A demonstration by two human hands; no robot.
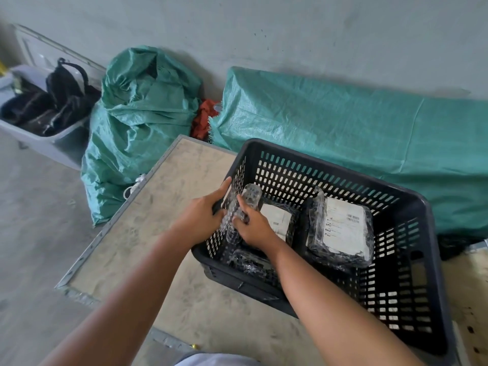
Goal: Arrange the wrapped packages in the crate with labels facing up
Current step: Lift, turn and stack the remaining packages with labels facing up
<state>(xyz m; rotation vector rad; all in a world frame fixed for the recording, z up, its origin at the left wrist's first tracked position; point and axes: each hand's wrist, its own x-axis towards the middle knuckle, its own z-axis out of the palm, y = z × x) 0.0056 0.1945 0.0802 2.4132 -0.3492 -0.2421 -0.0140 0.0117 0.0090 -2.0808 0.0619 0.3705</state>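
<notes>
A black slotted plastic crate point(412, 294) stands on a dusty board. Inside lie two wrapped packages with white labels facing up: a large one point(343, 231) on the right and a smaller one point(277, 220) in the middle. Another dark wrapped package point(250, 262) lies at the near left corner, with no label showing. My right hand point(254, 227) is inside the crate, shut on a narrow clear-wrapped package point(249, 198) that stands on end against the left wall. My left hand point(204, 215) grips the crate's left rim and touches the same package.
The board point(158, 220) has a metal edge and lies on a concrete floor. Two green woven sacks point(140, 114) point(343, 122) rest against the wall behind the crate, with a red cloth point(202, 120) between them. A grey bin point(47, 143) with dark bags stands far left.
</notes>
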